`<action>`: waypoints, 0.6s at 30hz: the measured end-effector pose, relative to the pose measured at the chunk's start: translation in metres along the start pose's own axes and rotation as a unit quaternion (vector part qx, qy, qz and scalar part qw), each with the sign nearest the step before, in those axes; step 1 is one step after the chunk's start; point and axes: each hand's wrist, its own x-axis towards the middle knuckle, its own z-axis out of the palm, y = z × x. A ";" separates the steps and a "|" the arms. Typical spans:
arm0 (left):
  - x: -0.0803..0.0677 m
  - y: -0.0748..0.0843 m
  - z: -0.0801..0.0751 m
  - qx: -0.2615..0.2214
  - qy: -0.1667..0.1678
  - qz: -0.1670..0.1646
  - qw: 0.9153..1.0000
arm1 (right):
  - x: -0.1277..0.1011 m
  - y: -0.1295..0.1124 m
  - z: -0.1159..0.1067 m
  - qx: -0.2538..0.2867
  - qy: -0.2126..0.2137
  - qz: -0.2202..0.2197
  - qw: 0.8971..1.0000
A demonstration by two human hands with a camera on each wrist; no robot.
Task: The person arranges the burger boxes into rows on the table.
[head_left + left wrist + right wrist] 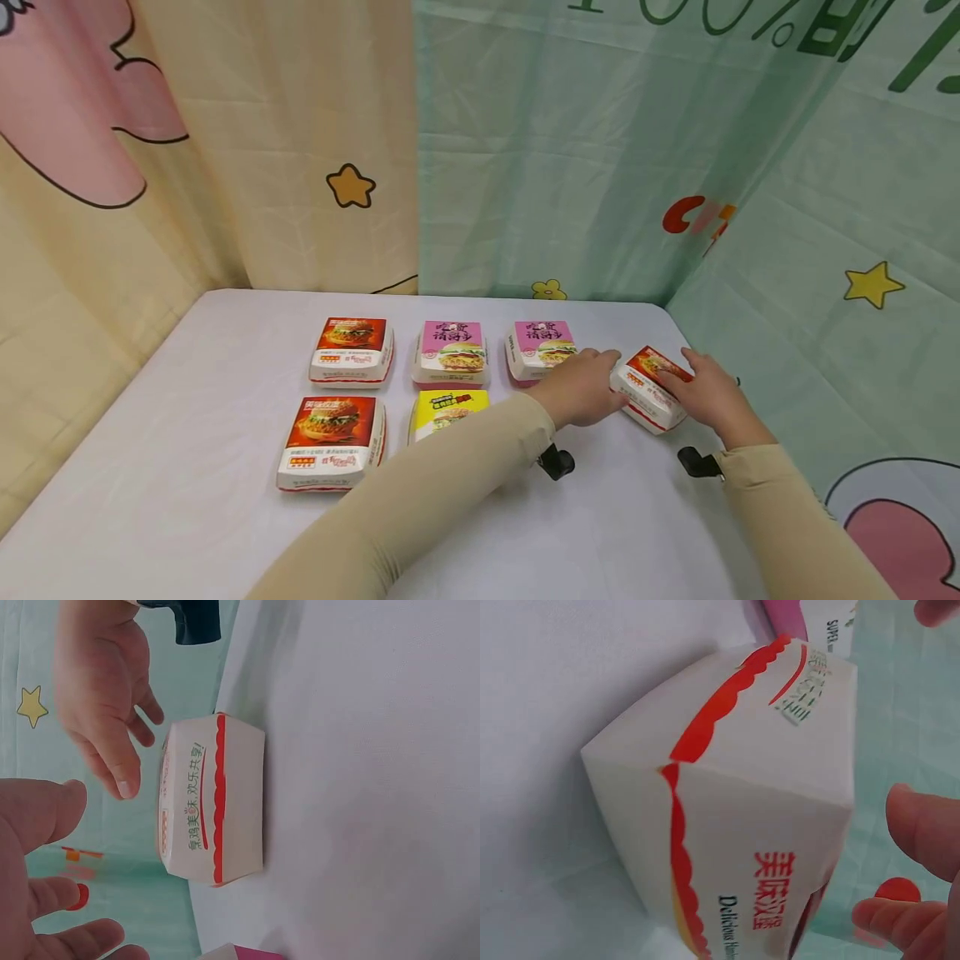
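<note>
A white worktop (187,467) stands in a corner hung with printed curtains, cream and pink on the left, pale green on the right. Near its far right edge sits a red-topped burger box (651,387), turned at an angle to the others. The left hand (581,387) lies against the box's left side and the right hand (708,393) rests on its right side and lid. In the left wrist view the fingers of both hands are spread and loosely straight, just off the box rather than wrapped round it, so neither grip is closed on it. Five more boxes lie in two rows to the left. The far row has a red box (352,350), a pink box (451,352) and a second pink box (542,350), the last just beside the left hand and partly covered by it. The near row has a larger-looking red box (332,442) and a yellow box (447,412), whose near half is hidden behind the left forearm's beige sleeve (420,500). Black wrist camera mounts show under both wrists. The print on the boxes is too small to read from the head view. The right wrist view is blurred and shows only a corner of the angled box with two fingertips (922,840) at the frame edge.
</note>
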 end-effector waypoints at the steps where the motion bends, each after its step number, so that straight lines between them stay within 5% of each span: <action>1: 0.000 0.001 0.001 -0.002 -0.001 0.000 1.000 | 0.000 0.003 0.000 0.000 -0.009 0.003 1.000; 8: -0.001 0.004 0.007 0.003 -0.008 -0.004 1.000 | 0.003 0.018 0.004 0.043 -0.065 0.019 0.997; 18: 0.004 0.005 0.019 -0.032 -0.042 -0.024 0.998 | 0.003 0.020 0.005 0.087 -0.078 0.018 0.993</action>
